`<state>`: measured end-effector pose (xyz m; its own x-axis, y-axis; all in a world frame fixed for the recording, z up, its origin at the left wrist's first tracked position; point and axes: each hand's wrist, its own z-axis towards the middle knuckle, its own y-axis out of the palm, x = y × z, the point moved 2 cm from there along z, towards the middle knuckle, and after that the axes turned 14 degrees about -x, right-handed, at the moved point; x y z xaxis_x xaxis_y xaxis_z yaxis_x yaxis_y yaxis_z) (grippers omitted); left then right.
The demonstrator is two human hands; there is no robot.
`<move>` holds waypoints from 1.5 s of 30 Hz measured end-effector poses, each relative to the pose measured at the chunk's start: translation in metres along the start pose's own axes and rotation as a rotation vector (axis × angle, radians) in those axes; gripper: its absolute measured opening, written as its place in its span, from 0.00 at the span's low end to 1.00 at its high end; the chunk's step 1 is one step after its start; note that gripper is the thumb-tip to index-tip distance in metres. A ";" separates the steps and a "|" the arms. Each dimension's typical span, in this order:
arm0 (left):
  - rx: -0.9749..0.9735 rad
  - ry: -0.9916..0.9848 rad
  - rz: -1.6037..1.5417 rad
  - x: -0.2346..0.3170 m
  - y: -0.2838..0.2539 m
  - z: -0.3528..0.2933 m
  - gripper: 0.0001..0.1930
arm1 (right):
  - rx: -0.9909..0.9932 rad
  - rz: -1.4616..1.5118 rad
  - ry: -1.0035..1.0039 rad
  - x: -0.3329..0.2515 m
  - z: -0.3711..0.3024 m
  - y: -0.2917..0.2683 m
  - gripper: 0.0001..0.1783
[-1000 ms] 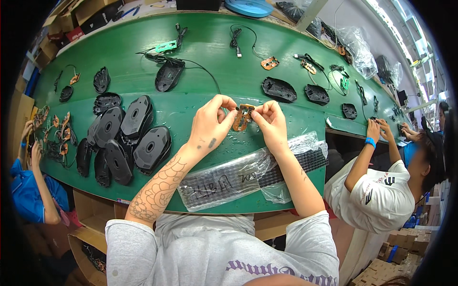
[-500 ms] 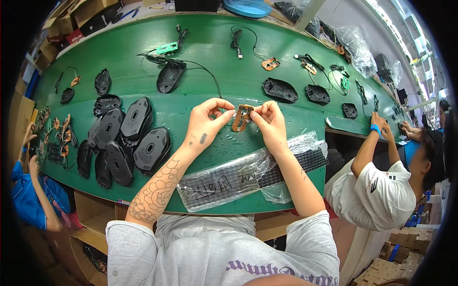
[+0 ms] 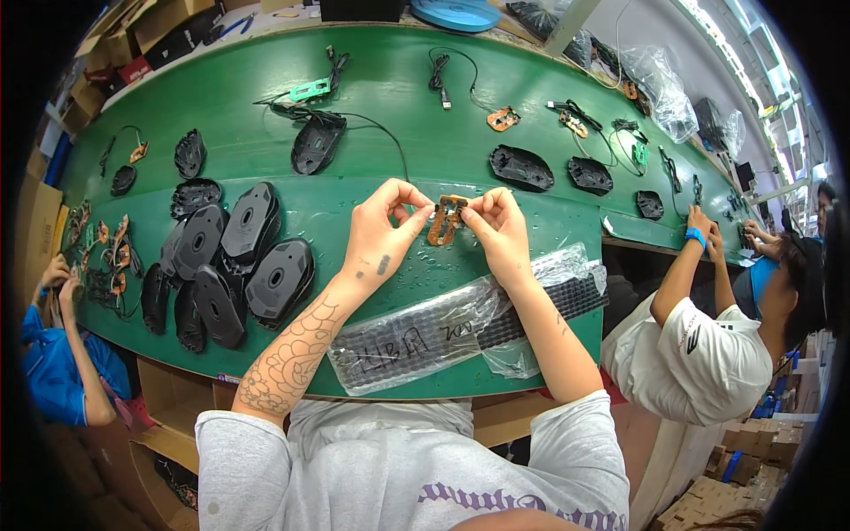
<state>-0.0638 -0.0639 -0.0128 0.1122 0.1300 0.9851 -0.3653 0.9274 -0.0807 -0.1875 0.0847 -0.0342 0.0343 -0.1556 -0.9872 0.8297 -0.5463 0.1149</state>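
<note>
Left hand: raised over the green table, thumb and forefinger pinched on the left edge of the board, other fingers curled; tattooed forearm running down to the lower edge.
Right hand: closed at the fingertips on the board's right edge, knuckles up, just beside the left hand.
Board: small orange circuit board with cut-outs, held upright between both hands, above the table's near middle, clear of the surface as far as visible.
Bag: clear plastic bag of small dark parts, lying flat near the table's front edge, under the forearms; handwriting on it.
Shells: heap of black mouse shells, left of the left hand, overlapping one another.
Wired shell: black, further back, a thin cable trailing right from it.
Green board: small, behind the wired shell, cable attached.
Second orange board: lying flat, far side of the table, well apart from the hands.
Bases: two black mouse bases side by side, right of centre, beyond the right hand.
Person on right: white shirt, blue wristband, hands on the table's right end.
Person on left: blue top, hands near orange boards at the left edge.
</note>
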 end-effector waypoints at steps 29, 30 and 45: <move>0.121 -0.026 0.229 -0.003 0.006 0.001 0.09 | -0.008 0.006 -0.004 0.004 0.001 -0.002 0.16; 0.119 -0.029 0.237 -0.004 0.005 0.000 0.09 | -0.008 0.005 -0.003 0.004 0.001 -0.001 0.16; -0.163 -0.072 0.180 -0.005 0.001 0.007 0.07 | -0.067 -0.007 -0.029 0.001 0.003 -0.003 0.16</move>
<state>-0.0709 -0.0663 -0.0163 -0.0094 0.2777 0.9606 -0.2189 0.9368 -0.2730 -0.1915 0.0840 -0.0352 0.0132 -0.1759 -0.9843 0.8654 -0.4911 0.0994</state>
